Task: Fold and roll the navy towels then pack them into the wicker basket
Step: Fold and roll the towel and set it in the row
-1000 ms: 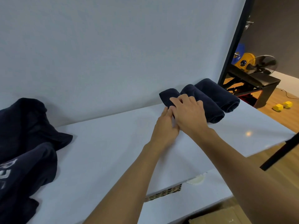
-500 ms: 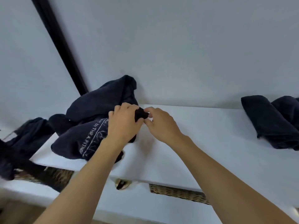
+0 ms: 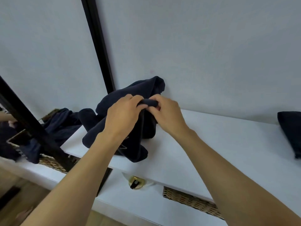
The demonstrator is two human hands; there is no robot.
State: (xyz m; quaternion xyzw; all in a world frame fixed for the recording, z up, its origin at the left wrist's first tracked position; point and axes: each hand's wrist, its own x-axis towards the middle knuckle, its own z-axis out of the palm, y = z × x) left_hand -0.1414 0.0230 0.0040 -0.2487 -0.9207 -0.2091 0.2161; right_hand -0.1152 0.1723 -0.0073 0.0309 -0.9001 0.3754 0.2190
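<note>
Nearest, at five o'clock, a wicker basket (image 3: 192, 201) sits under the white table (image 3: 228, 144); I can't see what is in it. At eight o'clock a second basket (image 3: 48, 161) has dark blue cloth (image 3: 60, 126) hanging over it, maybe more towels. On the table top, the left hand (image 3: 122, 118) and right hand (image 3: 166, 115) both pinch a bunched edge of the navy towel (image 3: 143, 88), fingers curled round it. The towel is a crumpled heap, long from seven to one o'clock, its top against the grey wall (image 3: 211, 46). A rolled towel (image 3: 291, 132) lies at three o'clock.
</note>
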